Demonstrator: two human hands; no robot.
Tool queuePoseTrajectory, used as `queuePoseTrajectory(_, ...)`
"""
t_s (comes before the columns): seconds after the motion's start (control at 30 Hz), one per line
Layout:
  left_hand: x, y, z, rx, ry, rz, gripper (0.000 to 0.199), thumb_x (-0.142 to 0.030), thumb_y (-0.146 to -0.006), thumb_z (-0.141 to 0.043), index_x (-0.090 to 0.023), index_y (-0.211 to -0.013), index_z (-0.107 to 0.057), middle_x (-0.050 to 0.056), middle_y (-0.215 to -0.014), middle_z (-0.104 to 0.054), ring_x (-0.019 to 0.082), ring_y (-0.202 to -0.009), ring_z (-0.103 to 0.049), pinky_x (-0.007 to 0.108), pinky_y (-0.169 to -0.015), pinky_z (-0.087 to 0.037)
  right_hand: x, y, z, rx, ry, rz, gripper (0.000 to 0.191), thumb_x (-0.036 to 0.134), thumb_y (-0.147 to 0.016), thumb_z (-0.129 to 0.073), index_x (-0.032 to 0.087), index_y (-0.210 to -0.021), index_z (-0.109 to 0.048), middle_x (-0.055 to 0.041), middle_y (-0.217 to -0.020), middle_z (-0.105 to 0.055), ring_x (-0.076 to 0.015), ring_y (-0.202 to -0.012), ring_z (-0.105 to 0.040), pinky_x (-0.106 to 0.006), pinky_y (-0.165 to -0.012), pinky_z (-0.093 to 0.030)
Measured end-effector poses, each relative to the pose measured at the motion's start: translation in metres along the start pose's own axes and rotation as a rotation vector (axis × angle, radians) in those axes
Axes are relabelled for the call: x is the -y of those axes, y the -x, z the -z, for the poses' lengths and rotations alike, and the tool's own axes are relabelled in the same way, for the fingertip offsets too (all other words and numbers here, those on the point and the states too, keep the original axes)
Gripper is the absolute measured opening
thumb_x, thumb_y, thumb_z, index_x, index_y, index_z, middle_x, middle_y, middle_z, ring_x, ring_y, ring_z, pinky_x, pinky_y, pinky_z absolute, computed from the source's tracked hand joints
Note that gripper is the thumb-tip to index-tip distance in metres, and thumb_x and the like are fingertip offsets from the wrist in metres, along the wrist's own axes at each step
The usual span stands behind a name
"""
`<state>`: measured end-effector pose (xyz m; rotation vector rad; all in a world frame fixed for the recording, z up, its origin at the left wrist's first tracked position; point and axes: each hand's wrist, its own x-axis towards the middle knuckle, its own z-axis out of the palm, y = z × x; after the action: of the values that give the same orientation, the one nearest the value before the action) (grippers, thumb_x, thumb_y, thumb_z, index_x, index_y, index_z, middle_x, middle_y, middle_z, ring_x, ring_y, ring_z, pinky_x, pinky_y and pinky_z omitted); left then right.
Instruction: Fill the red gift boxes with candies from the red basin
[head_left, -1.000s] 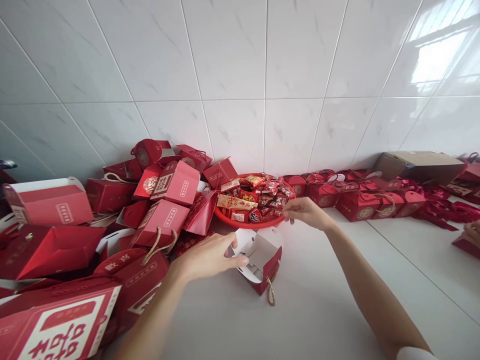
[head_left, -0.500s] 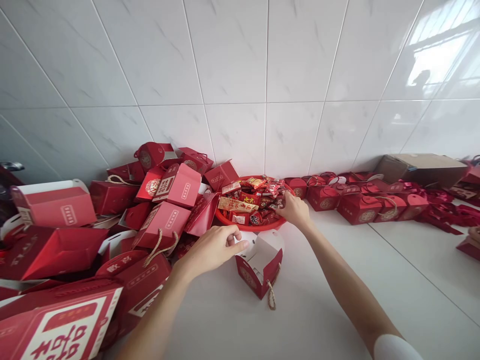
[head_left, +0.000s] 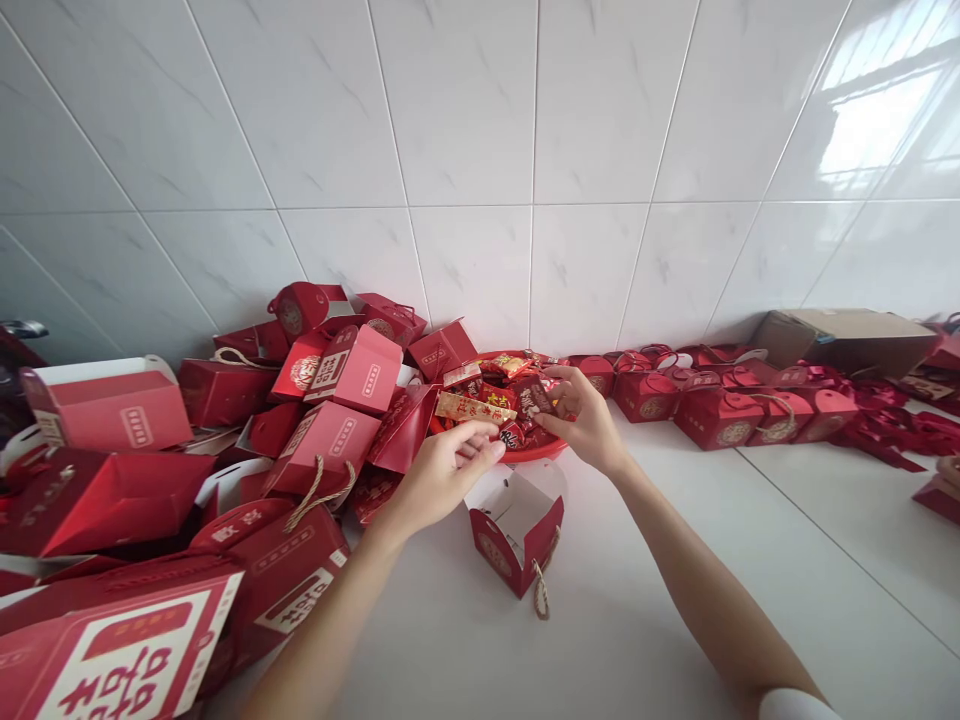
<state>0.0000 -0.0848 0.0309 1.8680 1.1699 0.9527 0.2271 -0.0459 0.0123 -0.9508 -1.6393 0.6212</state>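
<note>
A red plastic basin (head_left: 525, 458) heaped with wrapped sweets stands against the wall. My right hand (head_left: 589, 420) is over its right side, thumb and fingers closed on a dark red wrapped sweet (head_left: 534, 398). At the basin's front edge is my left hand (head_left: 442, 470), its fingers curled in and the thumb close to the index finger; anything between them is hidden. Just below both hands, a red gift box (head_left: 517, 550) with a white inside stands with its top open on the white surface. A twisted rope handle (head_left: 541, 592) hangs from its front. Its contents are hard to make out.
Many red gift boxes (head_left: 337, 445) are piled on the left, up to the basin. Closed red boxes (head_left: 720, 415) line the wall on the right, before a cardboard box (head_left: 840, 340) and dark red ribbons (head_left: 885, 425). Part of another hand (head_left: 951, 468) shows at the right edge.
My right hand has drawn left and toward me, bringing the dark red sweet into view. My left hand has risen slightly toward the basin, its thumb and fingers closer together.
</note>
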Motion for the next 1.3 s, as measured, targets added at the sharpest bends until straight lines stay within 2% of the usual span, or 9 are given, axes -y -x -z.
queuePoseTrajectory(0.13, -0.002, -0.014, -0.017, -0.081, 0.389, 0.102, 0.063, -0.064, -0.077, -0.070, -0.017, -0.119, -0.069, 0.010, -0.097, -0.075, 0.026, -0.088, -0.072, 0.035, -0.073, -0.060, 0.019, 0.014, -0.016, 0.049, 0.140, 0.241, 0.013, 0.018, -0.085, -0.058, 0.023, -0.097, -0.060, -0.0025, -0.086, -0.063, -0.0151, -0.071, -0.058, -0.027, -0.064, -0.050)
queuePoseTrajectory(0.37, -0.005, -0.022, -0.023, -0.174, 0.642, 0.211, 0.048, -0.034, -0.065, -0.080, -0.015, -0.109, -0.072, 0.003, -0.086, -0.073, 0.019, -0.077, -0.069, 0.033, -0.068, -0.062, 0.016, 0.015, -0.017, 0.163, 0.193, 0.461, 0.035, 0.004, -0.083, -0.044, 0.023, -0.100, -0.068, -0.0078, -0.107, -0.068, -0.0173, -0.093, -0.067, -0.029, -0.075, -0.056)
queuePoseTrajectory(0.47, -0.001, -0.022, -0.019, -0.190, 0.650, 0.228, 0.046, -0.021, -0.060, -0.077, -0.014, -0.105, -0.073, 0.003, -0.083, -0.073, 0.017, -0.076, -0.068, 0.031, -0.069, -0.062, 0.009, 0.006, -0.005, 0.136, 0.172, 0.358, 0.037, 0.008, -0.080, -0.047, 0.022, -0.107, -0.069, -0.0076, -0.107, -0.070, -0.0172, -0.087, -0.068, -0.031, -0.076, -0.056)
queuePoseTrajectory(0.63, 0.004, -0.024, -0.013, -0.253, 0.637, 0.226, 0.039, -0.019, -0.056, -0.076, -0.013, -0.094, -0.075, 0.001, -0.075, -0.070, 0.013, -0.067, -0.064, 0.028, -0.064, -0.060, -0.015, -0.012, 0.017, -0.124, 0.287, -0.039, 0.027, 0.015, -0.077, -0.053, 0.019, -0.098, -0.069, -0.0063, -0.098, -0.074, -0.0179, -0.076, -0.068, -0.033, -0.076, -0.054)
queuePoseTrajectory(0.77, 0.006, -0.026, -0.008, -0.302, 0.643, 0.234, 0.040, -0.021, -0.054, -0.078, -0.013, -0.093, -0.074, -0.001, -0.070, -0.068, 0.012, -0.064, -0.062, 0.027, -0.063, -0.059, -0.030, -0.014, 0.020, -0.007, 0.529, -0.224, 0.014, 0.020, -0.077, -0.063, 0.021, -0.091, -0.068, -0.0054, -0.094, -0.075, -0.0215, -0.081, -0.068, -0.033, -0.076, -0.051)
queuePoseTrajectory(0.9, 0.006, -0.026, -0.006, -0.314, 0.632, 0.214, 0.040, -0.024, -0.053, -0.081, -0.013, -0.091, -0.074, 0.000, -0.073, -0.069, 0.013, -0.066, -0.062, 0.028, -0.064, -0.058, -0.036, -0.011, 0.006, 0.127, 0.703, -0.266, 0.023, 0.035, -0.073, -0.078, 0.021, -0.089, -0.068, -0.0056, -0.085, -0.073, -0.0274, -0.088, -0.067, -0.038, -0.084, -0.047)
queuePoseTrajectory(1.03, 0.005, -0.026, -0.005, -0.300, 0.616, 0.200, 0.041, -0.027, -0.053, -0.082, -0.013, -0.092, -0.075, 0.001, -0.073, -0.069, 0.014, -0.067, -0.063, 0.029, -0.065, -0.058, -0.041, -0.011, -0.008, 0.108, 0.670, -0.256, 0.028, 0.026, -0.071, -0.078, 0.023, -0.099, -0.073, -0.0066, -0.094, -0.076, -0.0291, -0.098, -0.066, -0.037, -0.085, -0.046)
queuePoseTrajectory(1.2, 0.004, -0.025, -0.006, -0.284, 0.622, 0.208, 0.042, -0.028, -0.052, -0.082, -0.013, -0.091, -0.075, 0.001, -0.073, -0.070, 0.014, -0.067, -0.063, 0.029, -0.066, -0.058, -0.046, -0.013, -0.008, 0.029, 0.505, -0.245, 0.009, 0.024, -0.079, -0.066, 0.024, -0.083, -0.074, -0.0035, -0.084, -0.075, -0.0233, -0.080, -0.067, -0.032, -0.074, -0.049)
queuePoseTrajectory(1.3, 0.004, -0.025, -0.006, -0.281, 0.620, 0.209, 0.042, -0.028, -0.053, -0.082, -0.013, -0.092, -0.075, 0.001, -0.073, -0.070, 0.014, -0.068, -0.064, 0.029, -0.067, -0.057, -0.047, -0.015, -0.004, -0.032, 0.379, -0.232, 0.020, 0.039, -0.081, -0.066, 0.021, -0.072, -0.069, -0.0022, -0.070, -0.069, -0.0201, -0.068, -0.061, -0.030, -0.064, -0.047)
